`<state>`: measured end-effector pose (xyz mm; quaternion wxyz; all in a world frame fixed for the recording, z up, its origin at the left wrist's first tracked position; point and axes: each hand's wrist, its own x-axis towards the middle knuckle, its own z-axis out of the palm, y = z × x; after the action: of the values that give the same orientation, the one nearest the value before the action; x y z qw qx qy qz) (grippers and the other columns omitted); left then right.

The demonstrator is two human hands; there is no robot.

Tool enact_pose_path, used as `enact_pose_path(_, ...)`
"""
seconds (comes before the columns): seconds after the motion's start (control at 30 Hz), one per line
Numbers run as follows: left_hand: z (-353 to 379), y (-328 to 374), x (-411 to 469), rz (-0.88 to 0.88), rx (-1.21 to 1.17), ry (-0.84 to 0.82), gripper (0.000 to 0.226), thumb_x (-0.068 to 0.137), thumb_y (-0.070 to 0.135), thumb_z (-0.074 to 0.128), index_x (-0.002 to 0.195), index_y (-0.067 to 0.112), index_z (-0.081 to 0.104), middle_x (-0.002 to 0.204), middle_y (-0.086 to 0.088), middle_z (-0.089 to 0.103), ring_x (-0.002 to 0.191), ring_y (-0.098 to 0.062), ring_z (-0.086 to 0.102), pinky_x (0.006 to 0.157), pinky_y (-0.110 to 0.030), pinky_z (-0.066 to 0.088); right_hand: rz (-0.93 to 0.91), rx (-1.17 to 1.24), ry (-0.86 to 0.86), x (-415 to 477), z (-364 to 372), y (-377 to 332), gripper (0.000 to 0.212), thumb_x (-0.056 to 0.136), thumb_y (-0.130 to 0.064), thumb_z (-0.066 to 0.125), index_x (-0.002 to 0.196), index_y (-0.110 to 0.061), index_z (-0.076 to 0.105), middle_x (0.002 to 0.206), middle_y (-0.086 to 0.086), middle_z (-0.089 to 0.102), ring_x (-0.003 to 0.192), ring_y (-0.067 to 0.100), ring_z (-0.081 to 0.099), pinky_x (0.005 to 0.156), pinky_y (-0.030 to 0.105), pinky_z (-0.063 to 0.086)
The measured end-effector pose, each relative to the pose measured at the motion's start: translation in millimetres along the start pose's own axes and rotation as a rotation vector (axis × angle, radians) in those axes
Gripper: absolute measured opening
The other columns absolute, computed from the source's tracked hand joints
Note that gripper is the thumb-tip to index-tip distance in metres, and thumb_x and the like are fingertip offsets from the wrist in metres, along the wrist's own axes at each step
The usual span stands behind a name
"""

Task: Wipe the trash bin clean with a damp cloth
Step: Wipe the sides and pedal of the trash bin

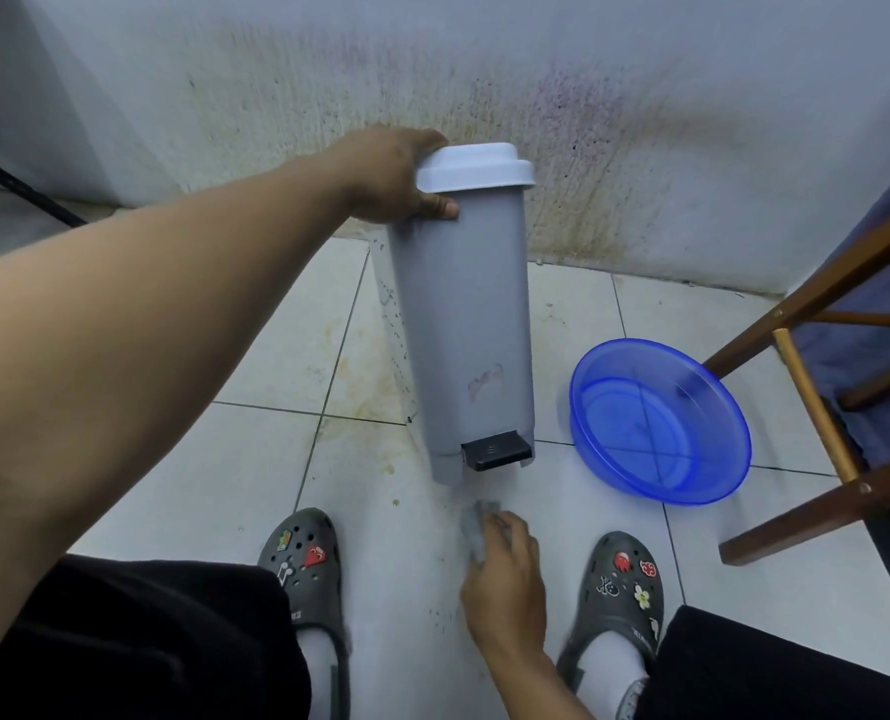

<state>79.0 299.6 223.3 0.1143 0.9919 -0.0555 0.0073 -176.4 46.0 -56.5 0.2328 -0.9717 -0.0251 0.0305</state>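
The gray trash bin (463,330) stands on the tiled floor (255,485), close to a stained wall (640,122). It has a white lid (476,166) on top, and the lid is closed. At the bottom front is a black foot pedal (495,449). There is a tiny mark on the pedal, but it is too small to read. A pale smudge (484,379) shows on the front of the bin, low down.

The left hand (390,174) holds the bin near the top, just under the lid. Its grip is wrapped round the side, with the thumb on the front.

The right hand (505,584) is down low, in front of the bin and not touching it. Its grip is closed on a gray cloth (476,527), bunched up in the fingers. The hand is a bit blurry.

A blue basin (640,356) sits on the floor just to the right of the bin. Beside it are the brown wooden legs of a chair (817,298).

Two gray clogs, the left shoe (302,563) and the right shoe (622,584), are on either side of the right hand. They have little charms on them. The writing on the straps is too small to read.
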Motion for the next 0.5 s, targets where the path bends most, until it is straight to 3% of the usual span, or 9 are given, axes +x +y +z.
enact_pose_path(0.1, -0.2, 1.3, 0.7, 0.009, 0.004, -0.004, 0.086, 0.084, 0.068, 0.067, 0.153, 0.024, 0.041, 0.15, -0.011, 0.052, 0.131, -0.039, 0.05, 0.103, -0.045, 0.041, -0.001, 0.171, 0.178, 3.3, -23.3, 7.9, 0.053, 0.075, -0.003, 0.069, 0.125, -0.016, 0.063, 0.123, -0.004, 0.051, 0.108, 0.022, 0.057, 0.07, 0.029, 0.054)
enact_pose_path(0.2, -0.1, 6.5, 1.2, 0.012, 0.014, 0.001, 0.088, 0.084, 0.069, 0.068, 0.154, 0.024, 0.04, 0.151, -0.011, 0.052, 0.132, -0.039, 0.05, 0.103, -0.045, 0.041, -0.133, 0.303, 0.437, 17.6, -53.0, -10.9, 0.043, 0.07, -0.005, 0.061, 0.113, -0.009, 0.067, 0.113, 0.003, 0.057, 0.101, 0.023, 0.059, 0.078, 0.025, 0.051)
enact_pose_path(0.27, 0.6, 8.7, 1.3, 0.014, 0.015, -0.009, 0.089, 0.083, 0.069, 0.068, 0.154, 0.023, 0.04, 0.151, -0.011, 0.052, 0.132, -0.039, 0.05, 0.105, -0.046, 0.041, -0.237, 0.321, 0.46, 33.5, -70.2, -32.8, 0.042, 0.07, -0.004, 0.058, 0.11, -0.011, 0.068, 0.113, 0.004, 0.058, 0.102, 0.024, 0.058, 0.077, 0.026, 0.05)
enact_pose_path(0.37, 1.1, 10.0, 0.9, 0.02, 0.015, -0.014, 0.087, 0.084, 0.068, 0.068, 0.154, 0.023, 0.041, 0.149, -0.012, 0.054, 0.13, -0.04, 0.051, 0.104, -0.046, 0.042, -0.319, 0.172, 0.265, 54.7, -90.5, -65.5, 0.042, 0.075, -0.008, 0.057, 0.113, -0.024, 0.066, 0.125, 0.0, 0.051, 0.109, 0.023, 0.05, 0.067, 0.03, 0.05)
enact_pose_path(0.5, 1.1, 8.6, -2.3, 0.029, 0.008, -0.013, 0.09, 0.084, 0.068, 0.068, 0.156, 0.024, 0.038, 0.152, -0.012, 0.051, 0.133, -0.039, 0.049, 0.106, -0.046, 0.041, -0.336, -0.27, -0.276, 85.5, -105.8, -88.3, 0.028, 0.085, -0.017, 0.049, 0.109, -0.023, 0.063, 0.135, -0.001, 0.034, 0.111, 0.028, 0.036, 0.072, 0.037, 0.046)
